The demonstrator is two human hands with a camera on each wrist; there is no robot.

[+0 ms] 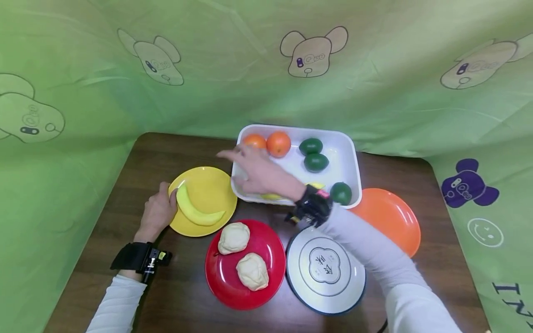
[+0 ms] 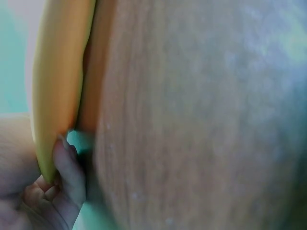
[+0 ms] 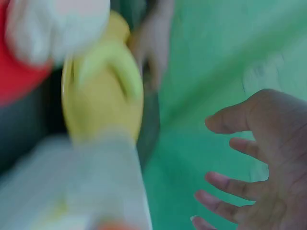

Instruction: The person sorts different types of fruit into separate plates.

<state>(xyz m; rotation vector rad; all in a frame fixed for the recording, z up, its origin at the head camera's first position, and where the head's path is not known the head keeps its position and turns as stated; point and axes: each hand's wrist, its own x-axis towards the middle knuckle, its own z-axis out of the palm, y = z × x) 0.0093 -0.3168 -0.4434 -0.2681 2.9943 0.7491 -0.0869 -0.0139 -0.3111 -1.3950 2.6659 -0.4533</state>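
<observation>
My left hand point(image 1: 158, 210) grips the left rim of a yellow plate point(image 1: 208, 182), its thumb at the edge in the left wrist view. A curved yellow banana point(image 1: 197, 215) lies on that plate, near the thumb. Over the left part of a white tray point(image 1: 343, 159) hovers my right hand point(image 1: 264, 173), fingers spread and nothing held. The right wrist view shows its palm side bare. Two oranges point(image 1: 278, 144) and dark green lime-shaped fruits point(image 1: 316, 163) lie in the tray. Yellow fruit point(image 1: 271, 196) there is partly hidden under my right hand and wrist.
In front, a red plate point(image 1: 233, 293) carries two cream-coloured, bun-like pieces point(image 1: 252, 271). Beside it is a white plate point(image 1: 297, 273) with a dark rim, under my right forearm. An orange plate point(image 1: 391, 217) stands right of the tray. Green cloth point(image 1: 233, 92) hangs behind the table.
</observation>
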